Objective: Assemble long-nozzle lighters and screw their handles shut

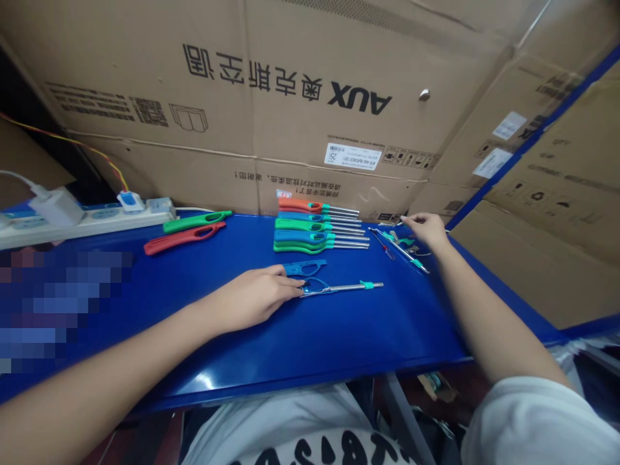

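Note:
My left hand [256, 294] rests on the table with its fingers closed over a half-built blue utility lighter [317, 283]. From that lighter a metal tube [346, 287] with a turquoise collar points right. Just behind it lies another blue handle shell [310, 267], close to my knuckles. My right hand [426, 229] is pinched at the back right, beside a small pile of loose parts [404, 242]; what its fingertips hold is too small to make out. Among those parts are a metal tube with turquoise pieces and thin wires.
Several lighters [303, 226] with red, blue and green handles lie in a row at the back middle. Green [196, 221] and red [184, 239] handle shells lie at left, near a white power strip [101, 216]. A cardboard wall [271, 129] borders the blue table [339, 342].

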### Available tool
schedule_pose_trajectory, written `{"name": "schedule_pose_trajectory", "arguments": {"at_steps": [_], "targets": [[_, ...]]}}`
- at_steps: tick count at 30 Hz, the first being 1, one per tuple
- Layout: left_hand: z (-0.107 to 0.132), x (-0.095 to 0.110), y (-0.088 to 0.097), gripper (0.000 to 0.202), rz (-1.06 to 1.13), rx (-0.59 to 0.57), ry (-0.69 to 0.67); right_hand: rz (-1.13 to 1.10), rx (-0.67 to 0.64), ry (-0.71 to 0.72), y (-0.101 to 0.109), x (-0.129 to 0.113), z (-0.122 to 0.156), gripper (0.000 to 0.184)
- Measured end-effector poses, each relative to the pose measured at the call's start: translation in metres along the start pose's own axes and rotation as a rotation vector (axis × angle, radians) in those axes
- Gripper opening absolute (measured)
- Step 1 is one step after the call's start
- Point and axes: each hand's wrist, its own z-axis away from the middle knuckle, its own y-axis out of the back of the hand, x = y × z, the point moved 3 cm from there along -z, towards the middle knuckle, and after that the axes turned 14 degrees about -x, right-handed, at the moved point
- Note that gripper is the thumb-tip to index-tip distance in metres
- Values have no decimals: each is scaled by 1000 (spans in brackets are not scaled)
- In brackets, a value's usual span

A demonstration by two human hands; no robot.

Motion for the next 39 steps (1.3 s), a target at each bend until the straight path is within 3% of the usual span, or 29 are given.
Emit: {"name": "schedule_pose_trajectory", "arguments": {"at_steps": [5, 9, 12, 16, 21, 25, 29, 39], "targets": [[1, -3, 1, 38, 24, -15, 9, -144, -218, 94, -7, -57, 28, 47], [2, -2, 3, 37, 20, 28, -12, -254, -609, 294, -26, -114, 70, 49], [3, 0, 5, 34, 6, 39, -5, -433, -788, 398, -46, -141, 98, 48], [2, 4, 5, 30, 34, 81, 7, -633, -826, 382, -74, -146, 114, 49], [0, 3, 3, 34, 166, 317, 152, -696, -717, 372, -91, -143, 121, 48], [0, 3, 3, 37, 195, 455, 156, -760, -783, 441, -95, -151, 133, 51], [1, 6, 5, 30, 187, 515, 113, -875, -865, 512, -101, -157, 143, 49], [3, 9, 7, 18, 125, 526, 11, -986, -1117, 478, -117, -159, 155, 45]]}}
